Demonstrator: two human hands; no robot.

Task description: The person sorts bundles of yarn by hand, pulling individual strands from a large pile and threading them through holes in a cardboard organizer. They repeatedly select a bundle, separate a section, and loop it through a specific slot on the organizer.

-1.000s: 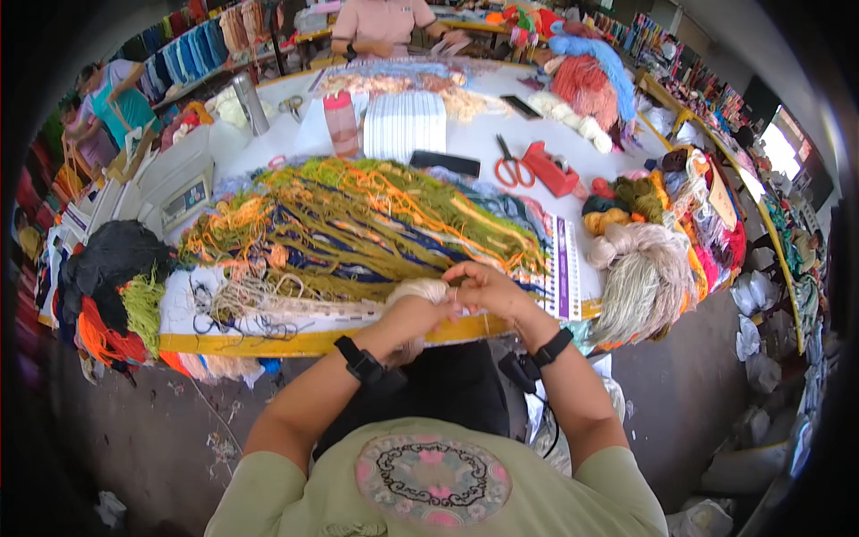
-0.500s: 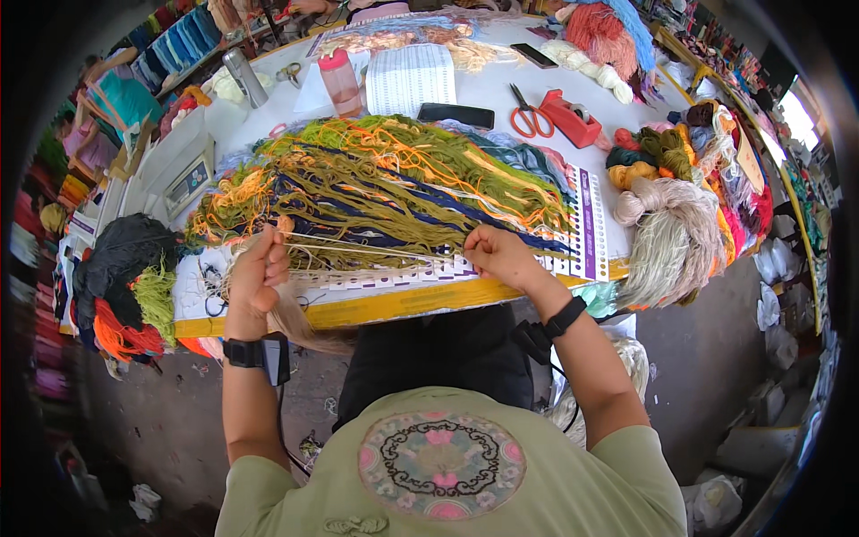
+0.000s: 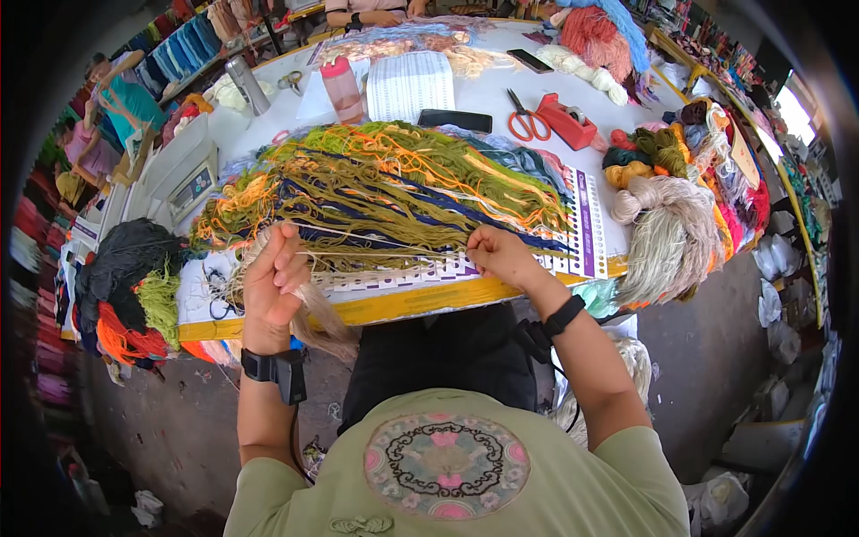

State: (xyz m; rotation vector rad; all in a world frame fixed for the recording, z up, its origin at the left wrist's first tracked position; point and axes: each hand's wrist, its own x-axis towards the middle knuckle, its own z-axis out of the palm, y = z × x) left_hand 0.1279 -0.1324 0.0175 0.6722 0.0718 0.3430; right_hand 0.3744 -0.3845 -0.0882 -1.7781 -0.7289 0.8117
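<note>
My left hand point(image 3: 277, 273) is closed on a hank of pale beige thread point(image 3: 324, 320), whose loose end hangs over the table's front edge. Thin pale strands stretch from it to my right hand point(image 3: 501, 255), which pinches near the front row of a punched white thread card point(image 3: 586, 224). Spread across the card is a wide mass of olive, lime, orange and navy threads point(image 3: 385, 192). What exactly sits between my right fingertips is too small to make out.
Orange-handled scissors point(image 3: 530, 123), a red tape dispenser point(image 3: 568, 123), a black phone point(image 3: 455, 119) and a pink-capped bottle point(image 3: 340, 89) stand beyond the threads. Yarn bundles flank me: black point(image 3: 134, 259) at left, silvery beige point(image 3: 671, 233) at right. A scale point(image 3: 183, 183) sits left; other people are behind.
My left hand has shifted right, nearer my right hand, and the strands between them have shortened. The beige hank moved along with it. My right hand has stayed nearly in place.
</note>
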